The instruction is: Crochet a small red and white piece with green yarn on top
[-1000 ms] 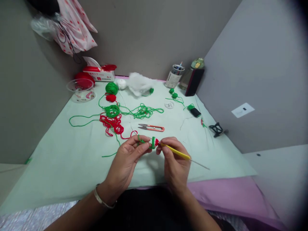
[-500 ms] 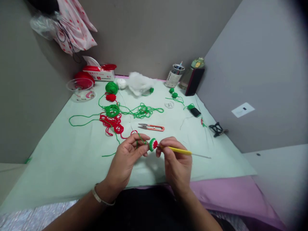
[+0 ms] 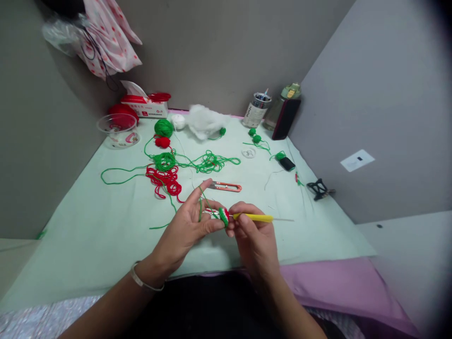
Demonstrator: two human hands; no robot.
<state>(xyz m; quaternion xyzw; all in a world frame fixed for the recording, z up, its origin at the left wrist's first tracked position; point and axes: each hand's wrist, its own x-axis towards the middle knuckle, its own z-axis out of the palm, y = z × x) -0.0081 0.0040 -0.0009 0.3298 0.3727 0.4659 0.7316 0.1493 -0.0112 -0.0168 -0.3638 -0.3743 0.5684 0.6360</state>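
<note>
Between thumb and fingers, my left hand [image 3: 187,226] pinches a small crocheted piece [image 3: 223,216] in green, white and red. Its index finger is raised, with green yarn looped round it and running down to the piece. My right hand [image 3: 257,240] grips a crochet hook [image 3: 254,217] by its yellow handle. The hook's thin metal shaft passes into the piece, and its tip shows on the left side. Just beyond my fingers lie thread snips [image 3: 228,187] with orange handles, their blades partly hidden by my left index finger.
Loose green yarn [image 3: 213,162] and a red yarn tangle [image 3: 169,181] spread over the left and middle of the table. Behind them are a green yarn ball [image 3: 163,127], white stuffing [image 3: 205,121] and a clear tub [image 3: 119,132]. A pen can [image 3: 256,112] and a bottle [image 3: 275,115] stand at the back right.
My left index finger has lifted, drawing the green yarn taut. The hook has moved left, its tip now through the crocheted piece, which has turned more edge-on.
</note>
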